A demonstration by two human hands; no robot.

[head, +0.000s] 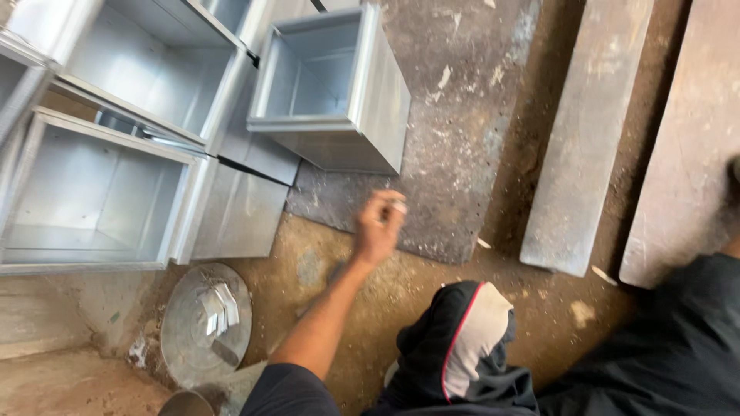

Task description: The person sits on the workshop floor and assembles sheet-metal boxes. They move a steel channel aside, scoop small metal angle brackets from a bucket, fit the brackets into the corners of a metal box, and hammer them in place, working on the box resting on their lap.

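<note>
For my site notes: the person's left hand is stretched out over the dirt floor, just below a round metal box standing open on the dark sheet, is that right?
Not quite: the box is square, not round. The head view shows the left hand stretched out just below that open metal box, which stands on the dark sheet. The only round piece is a metal disc, lower left.

A sheet-metal workshop: open steel boxes [327, 85] stand on a dirt floor [401, 289], worn metal sheets [586, 139] beside them.
</note>
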